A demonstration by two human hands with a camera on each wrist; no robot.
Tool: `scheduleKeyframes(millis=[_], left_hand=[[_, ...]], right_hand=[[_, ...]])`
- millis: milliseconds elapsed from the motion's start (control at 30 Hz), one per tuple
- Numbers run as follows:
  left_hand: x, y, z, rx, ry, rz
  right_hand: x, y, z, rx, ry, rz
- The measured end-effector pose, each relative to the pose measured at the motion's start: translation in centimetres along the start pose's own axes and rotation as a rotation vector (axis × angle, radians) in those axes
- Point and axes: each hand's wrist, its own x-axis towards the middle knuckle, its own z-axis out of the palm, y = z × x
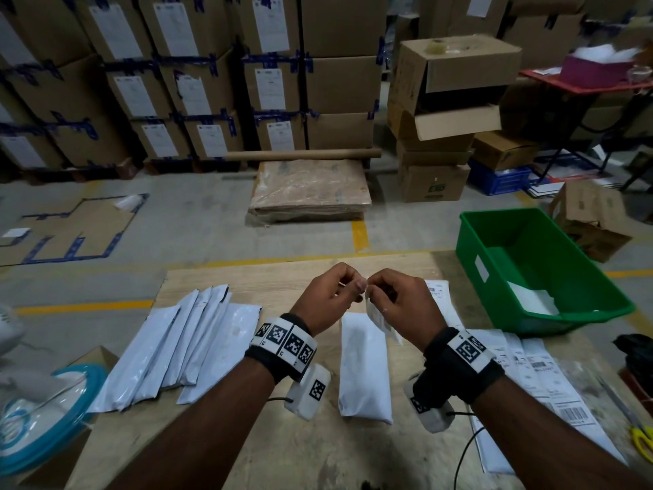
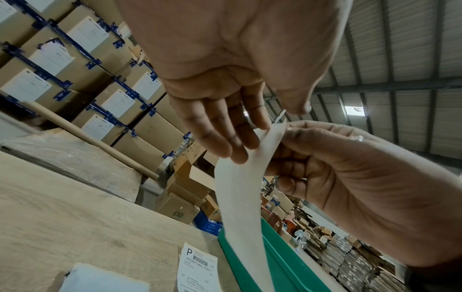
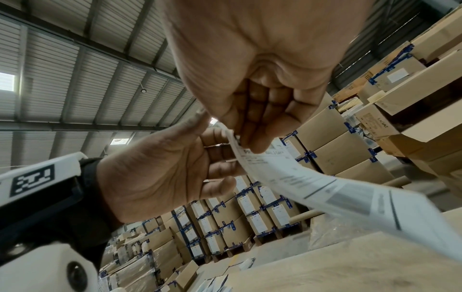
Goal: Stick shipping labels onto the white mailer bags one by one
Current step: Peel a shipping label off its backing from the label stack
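Observation:
Both hands are raised above the wooden table [image 1: 282, 447], meeting at the top edge of one shipping label [image 1: 380, 318]. My left hand [image 1: 353, 288] pinches the label's upper corner between thumb and fingertips [image 2: 260, 122]. My right hand [image 1: 374, 291] grips the same end with curled fingers [image 3: 252, 136]. The label [image 2: 242, 197] hangs down, its blank back towards the left wrist view and its printed face [image 3: 325, 187] towards the right wrist view. One white mailer bag [image 1: 364, 366] lies flat on the table under the hands.
Several white mailer bags [image 1: 183, 344] are fanned out on the left. Loose shipping labels [image 1: 530, 369] lie on the right, with yellow scissors [image 1: 641, 436] at the edge. A green bin [image 1: 540, 270] stands at the right rear. Stacked cartons [image 1: 198, 83] fill the background.

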Motion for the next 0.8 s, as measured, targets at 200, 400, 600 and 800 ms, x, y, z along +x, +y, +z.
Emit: scheduleKeyframes(millis=[200, 400, 600, 800], left_hand=[[0.4, -0.3, 0.0, 0.056, 0.016, 0.002], [0.4, -0.9, 0.0, 0.132, 0.051, -0.040], [0.5, -1.3, -0.2, 0.172, 0.107, -0.087], [0.8, -0.6, 0.4, 0.048, 0.060, -0.111]], right_hand=[[-0.1, 0.3, 0.0, 0.017, -0.004, 0.020], [-0.2, 1.1, -0.6, -0.017, -0.013, 0.058], [-0.7, 1.5, -1.6, -0.003, 0.001, 0.148], [-0.7, 1.3, -1.6, 0.048, -0.015, 0.100]])
